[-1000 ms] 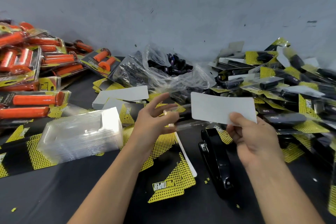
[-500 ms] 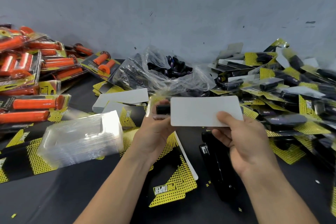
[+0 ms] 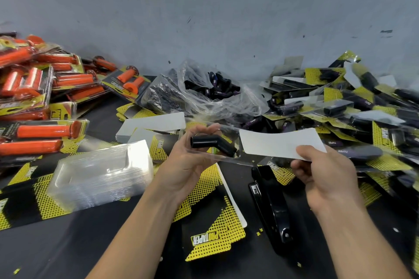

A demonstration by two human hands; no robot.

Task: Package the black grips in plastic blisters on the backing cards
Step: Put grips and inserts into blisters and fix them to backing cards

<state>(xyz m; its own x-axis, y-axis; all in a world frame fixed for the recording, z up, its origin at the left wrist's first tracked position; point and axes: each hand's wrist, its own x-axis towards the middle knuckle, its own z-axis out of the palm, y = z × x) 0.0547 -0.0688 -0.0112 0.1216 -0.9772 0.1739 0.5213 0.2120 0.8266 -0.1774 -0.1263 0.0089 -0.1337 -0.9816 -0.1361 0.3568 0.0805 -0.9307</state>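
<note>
My left hand (image 3: 184,161) grips a clear plastic blister (image 3: 229,142) with a black grip (image 3: 212,145) lying inside it. My right hand (image 3: 326,172) pinches a backing card (image 3: 278,144) by its right end, white back side facing me, its left edge at the blister's right end. More backing cards (image 3: 212,231), yellow and black, lie on the table under my hands. A stack of empty blisters (image 3: 99,174) sits to the left. A clear bag of loose black grips (image 3: 215,89) rests at the back centre.
A black stapler (image 3: 272,208) lies on the table below my right hand. Packaged orange grips (image 3: 45,102) are piled at the left, packaged black grips (image 3: 353,111) at the right. A stack of white-backed cards (image 3: 152,124) sits behind my left hand. A grey wall closes the back.
The card covered the blister half a second ago; now my right hand has drawn it to the right, and the black grip in the blister shows in my left hand.
</note>
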